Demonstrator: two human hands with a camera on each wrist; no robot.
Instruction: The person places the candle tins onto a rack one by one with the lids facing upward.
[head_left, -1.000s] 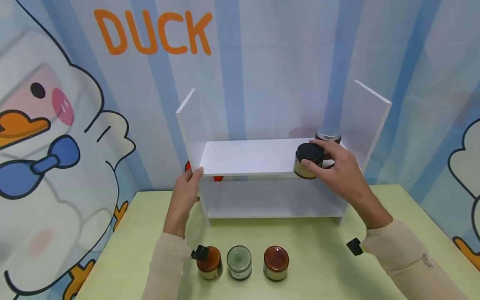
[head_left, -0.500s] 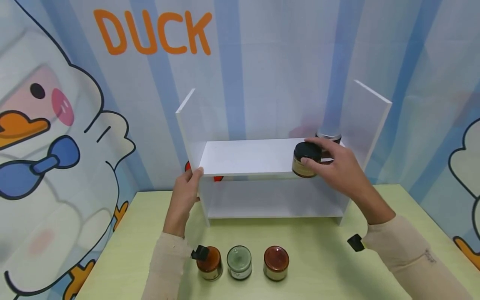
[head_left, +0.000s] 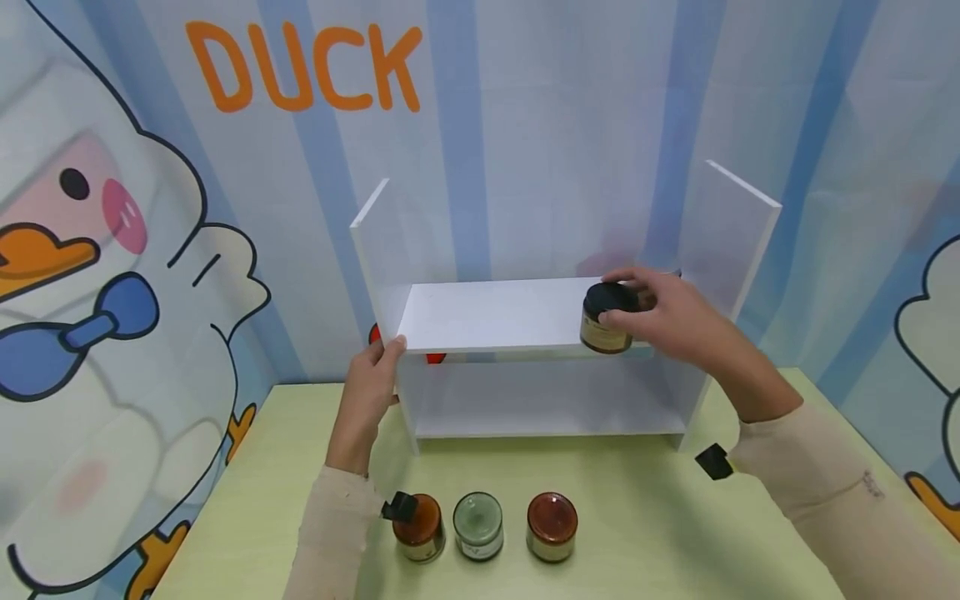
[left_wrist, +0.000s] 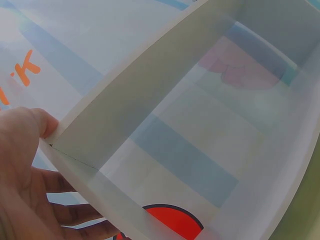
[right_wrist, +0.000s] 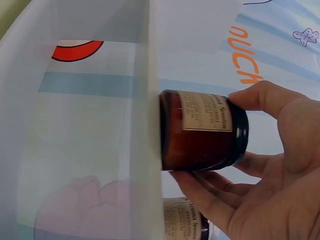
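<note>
My right hand point(head_left: 663, 312) holds a brown glass jar point(head_left: 606, 329) with a black lid and cream label, thumb and fingers around its upper part. In the right wrist view the jar's base is right at the upper board of the white shelf point(head_left: 495, 317), near its front edge. A second labelled jar point(right_wrist: 182, 220) stands beside it on that board, mostly hidden by my hand in the head view. My left hand point(head_left: 369, 387) grips the shelf's left side, thumb point(left_wrist: 47, 122) at the corner where the upper board meets the side panel, other fingers on the outer face.
Three jars stand in a row on the pale green table point(head_left: 637, 533) before the shelf: an orange-brown jar point(head_left: 420, 525), a green jar point(head_left: 478, 523) and a reddish jar point(head_left: 552, 525). Tall side panels rise at both shelf ends. A printed duck curtain point(head_left: 525, 125) hangs behind.
My right hand has shifted slightly left along the upper board with the jar, and now covers nearly all of the jar behind it. My left hand stays on the shelf.
</note>
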